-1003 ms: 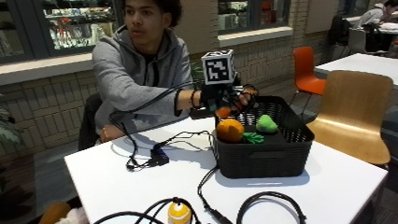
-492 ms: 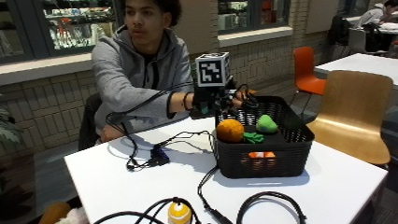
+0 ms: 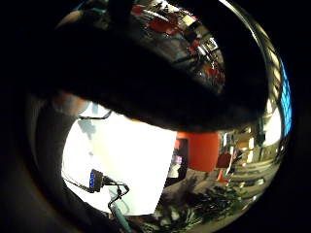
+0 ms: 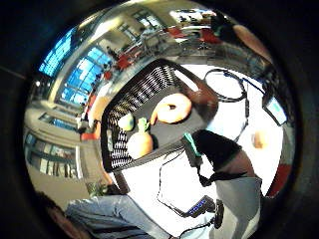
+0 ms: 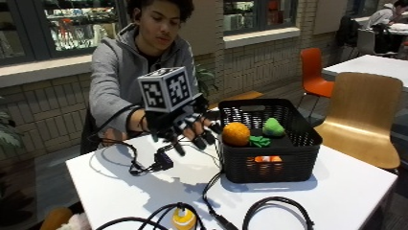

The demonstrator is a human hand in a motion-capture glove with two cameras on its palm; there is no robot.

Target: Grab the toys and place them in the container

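Your gloved right hand (image 5: 185, 127) hangs above the white table (image 5: 127, 191), just beside the near wall of the black basket (image 5: 271, 155) and outside it. Your grip is spread: the fingers (image 5: 199, 140) point down and forward, relaxed, with nothing between them. The basket stands on the table to the side of your hand, and the toys lie inside it. An orange ball (image 5: 236, 133) sits in the corner nearest your hand, rising above the rim. A green pear-shaped toy (image 5: 273, 127) sits further along, and a flat green piece (image 5: 259, 141) lies between the two. Something orange and white (image 5: 267, 159) shows through the mesh of the front wall, low down; you cannot tell what it is. From the thumb-side palm view you look into the basket (image 4: 144, 94) from above: the orange ball (image 4: 140, 144) and the green toy (image 4: 126, 121) lie by one wall, and a ring-shaped orange toy (image 4: 172, 108) rests on the floor beside them. Black cables (image 5: 210, 189) trail over the table from your wrist past the basket. A yellow toy (image 5: 184, 219) lies at the near table edge among the cables, well apart from the basket. Your bare left hand (image 5: 111, 135) rests on the far table edge.
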